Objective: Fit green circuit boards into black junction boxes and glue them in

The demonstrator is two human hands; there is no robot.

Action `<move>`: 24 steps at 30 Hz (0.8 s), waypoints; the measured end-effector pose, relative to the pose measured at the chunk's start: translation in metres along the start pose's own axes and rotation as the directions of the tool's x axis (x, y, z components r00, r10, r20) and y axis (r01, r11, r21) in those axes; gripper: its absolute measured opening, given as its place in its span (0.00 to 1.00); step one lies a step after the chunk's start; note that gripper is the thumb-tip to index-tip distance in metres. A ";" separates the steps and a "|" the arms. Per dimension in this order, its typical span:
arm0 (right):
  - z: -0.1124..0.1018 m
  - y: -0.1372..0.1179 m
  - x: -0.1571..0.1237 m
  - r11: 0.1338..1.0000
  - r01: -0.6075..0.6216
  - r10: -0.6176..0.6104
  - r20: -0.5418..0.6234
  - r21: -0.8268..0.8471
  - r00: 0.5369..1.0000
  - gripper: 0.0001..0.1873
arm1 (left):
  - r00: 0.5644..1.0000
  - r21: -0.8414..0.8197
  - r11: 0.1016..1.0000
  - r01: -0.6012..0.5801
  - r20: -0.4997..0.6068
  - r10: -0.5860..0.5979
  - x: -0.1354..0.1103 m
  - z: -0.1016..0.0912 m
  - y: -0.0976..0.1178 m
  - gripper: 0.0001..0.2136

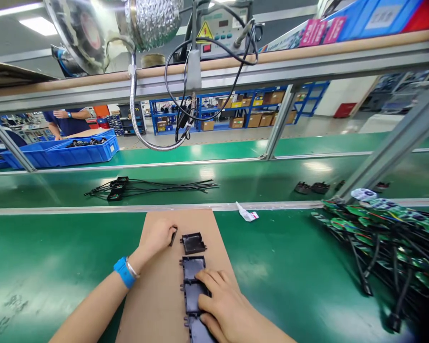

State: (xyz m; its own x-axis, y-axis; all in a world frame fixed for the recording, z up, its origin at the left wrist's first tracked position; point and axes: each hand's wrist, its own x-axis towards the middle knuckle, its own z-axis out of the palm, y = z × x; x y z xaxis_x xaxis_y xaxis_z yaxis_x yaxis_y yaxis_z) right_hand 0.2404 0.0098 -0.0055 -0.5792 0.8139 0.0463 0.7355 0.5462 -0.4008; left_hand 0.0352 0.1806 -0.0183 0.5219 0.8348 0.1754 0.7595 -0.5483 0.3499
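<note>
Black trays (192, 296) under palm-down right hand (222, 296), left hand (159, 236) pinching dark piece (173, 237)

The room is lit by a bright ceiling panel (38, 26). At the back, blue shelving (249, 110) is stocked with cardboard boxes (265, 120) and small yellow containers (258, 101). A pale floor (329, 126) is seen in front, and a red box (345, 110) is placed by a white wall (334, 93). The foreground is filled by a glossy green bench (279, 259), over which a metal-edged shelf (93, 93) is carried on metal posts (280, 121).
</note>
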 end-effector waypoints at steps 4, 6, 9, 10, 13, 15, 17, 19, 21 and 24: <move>-0.002 0.005 -0.006 0.999 -0.036 0.037 -0.017 0.015 0.999 0.05 | 0.993 -0.098 0.988 -0.118 0.017 0.121 0.038 0.007 0.009 0.10; -0.006 0.006 -0.008 0.998 -0.056 0.057 -0.023 0.016 0.998 0.06 | 0.981 -0.144 0.972 -0.188 0.032 0.194 0.049 0.008 0.018 0.10; -0.012 0.009 -0.012 0.996 -0.089 0.089 0.010 0.012 0.996 0.08 | 0.965 -0.177 0.952 -0.250 0.032 0.260 0.050 0.008 0.027 0.08; -0.014 0.010 -0.013 0.995 -0.098 0.097 0.019 0.012 0.995 0.08 | 0.965 -0.181 0.950 -0.255 0.020 0.262 0.047 0.008 0.028 0.10; -0.014 0.017 -0.013 0.996 -0.088 0.088 0.001 0.031 0.996 0.08 | 0.974 -0.181 0.957 -0.226 -0.041 0.222 0.032 0.010 0.027 0.13; -0.011 0.019 -0.010 0.997 -0.064 0.065 -0.038 0.034 0.997 0.08 | 0.977 -0.179 0.961 -0.210 -0.065 0.202 0.019 0.013 0.025 0.13; -0.005 0.018 -0.004 1.000 -0.016 0.015 -0.082 -0.004 0.997 0.10 | 0.976 -0.179 0.960 -0.218 -0.071 0.208 0.006 0.017 0.020 0.12; 0.008 0.013 0.008 0.993 0.070 -0.080 -0.109 -0.097 0.991 0.12 | 0.974 -0.180 0.959 -0.221 -0.094 0.206 -0.003 0.022 0.012 0.12; 0.025 0.008 0.025 0.962 0.166 -0.189 -0.094 -0.215 0.977 0.13 | 0.972 -0.181 0.960 -0.214 -0.132 0.192 -0.007 0.027 -0.001 0.12; 0.046 0.005 0.049 0.948 0.186 -0.205 -0.051 -0.257 0.977 0.12 | 0.963 -0.187 0.955 -0.231 -0.181 0.198 -0.005 0.037 -0.023 0.14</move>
State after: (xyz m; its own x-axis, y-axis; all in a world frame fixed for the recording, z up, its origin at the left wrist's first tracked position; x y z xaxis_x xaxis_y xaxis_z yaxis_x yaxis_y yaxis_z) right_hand 0.1995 0.0438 -0.0477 -0.6992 0.6934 0.1741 0.6802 0.7202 -0.1366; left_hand 0.0295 0.1871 -0.0610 0.5826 0.7049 0.4046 0.5324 -0.7071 0.4653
